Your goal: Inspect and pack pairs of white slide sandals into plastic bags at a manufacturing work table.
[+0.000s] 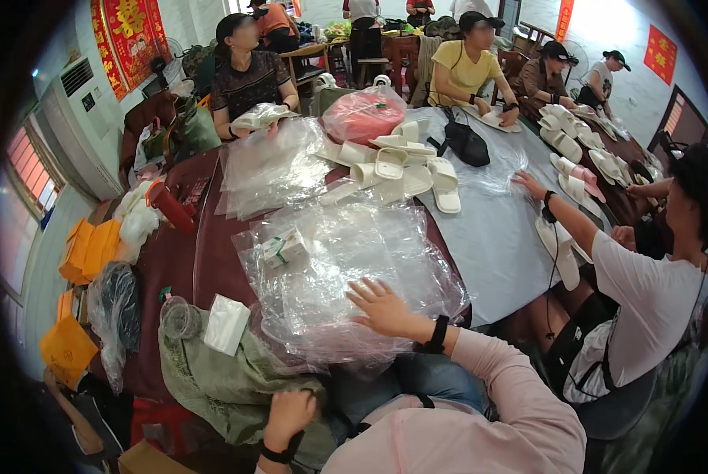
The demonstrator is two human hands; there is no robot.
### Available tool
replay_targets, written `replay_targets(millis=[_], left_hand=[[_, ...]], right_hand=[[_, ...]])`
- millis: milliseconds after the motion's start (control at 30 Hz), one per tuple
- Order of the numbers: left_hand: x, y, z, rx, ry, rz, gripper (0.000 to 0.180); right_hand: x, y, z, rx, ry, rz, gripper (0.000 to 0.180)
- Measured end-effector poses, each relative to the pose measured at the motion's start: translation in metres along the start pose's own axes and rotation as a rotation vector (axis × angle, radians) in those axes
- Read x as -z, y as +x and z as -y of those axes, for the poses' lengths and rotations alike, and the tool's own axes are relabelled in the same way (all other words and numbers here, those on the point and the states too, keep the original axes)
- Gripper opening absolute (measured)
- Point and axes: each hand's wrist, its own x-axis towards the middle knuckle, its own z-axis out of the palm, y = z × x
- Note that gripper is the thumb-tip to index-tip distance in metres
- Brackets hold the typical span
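Note:
My right hand [387, 308] lies with fingers spread on a pile of clear plastic bags [354, 237] in front of me. A small white box with green marks [285, 247] sits on the same pile. Lower and to the left, my left hand [292, 412] is closed, its fingers curled, beside the edge of a green cloth [204, 387] that hangs over the table edge. What it grips, if anything, is hidden. A white soft packet [227, 325] and a clear plastic cup [181, 317] lie near the cloth.
Beyond the pile are more clear bags [271, 162], white slippers [445, 186] and a red bundle in plastic [363, 114]. A red container [170, 205] stands at left, near orange packages [93, 246]. Co-workers sit around the table; one [642, 276] reaches in from the right.

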Motion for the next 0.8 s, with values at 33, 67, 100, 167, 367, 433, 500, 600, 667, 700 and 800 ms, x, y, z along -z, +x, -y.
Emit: replay_targets(millis=[33, 67, 100, 167, 367, 433, 500, 600, 667, 700, 800], left_hand=[[0.012, 0.011, -0.002, -0.026, -0.133, -0.106, 0.023], [0.023, 0.022, -0.005, -0.053, -0.266, -0.212, 0.019], [0.037, 0.034, -0.008, -0.094, -0.34, -0.251, 0.019], [0.054, 0.069, -0.01, -0.19, -0.313, -0.356, 0.026], [0.083, 0.206, 0.044, -0.081, -0.099, -0.395, 0.06], [0.105, 0.241, 0.027, 0.251, 0.094, -0.28, 0.077], [0.1, 0.267, 0.044, 0.249, 0.171, -0.261, 0.085], [0.098, 0.289, 0.071, 0.313, 0.043, -0.17, 0.094], [0.104, 0.291, 0.105, 0.386, 0.066, -0.144, 0.085], [0.103, 0.299, 0.087, 0.372, 0.112, -0.181, 0.078], [0.102, 0.3, 0.093, 0.248, 0.07, -0.309, 0.068]], right_hand=[[-0.001, -0.008, -0.014, -0.019, -0.151, 0.11, 0.059], [-0.003, -0.017, -0.025, -0.015, -0.147, 0.106, 0.059], [-0.005, -0.022, -0.03, -0.021, -0.13, 0.173, 0.062], [-0.009, -0.03, -0.042, -0.034, -0.118, 0.24, 0.065], [-0.016, -0.032, -0.045, -0.056, -0.098, 0.188, 0.067], [-0.018, -0.037, -0.053, -0.031, -0.09, 0.208, 0.068], [-0.023, -0.037, -0.051, -0.043, -0.09, 0.233, 0.067], [-0.029, -0.036, -0.052, -0.028, -0.079, 0.262, 0.066], [-0.027, -0.028, -0.045, 0.001, -0.074, 0.248, 0.066], [-0.024, -0.037, -0.053, -0.003, -0.034, 0.269, 0.066], [-0.017, -0.043, -0.06, 0.0, 0.001, 0.262, 0.065]])
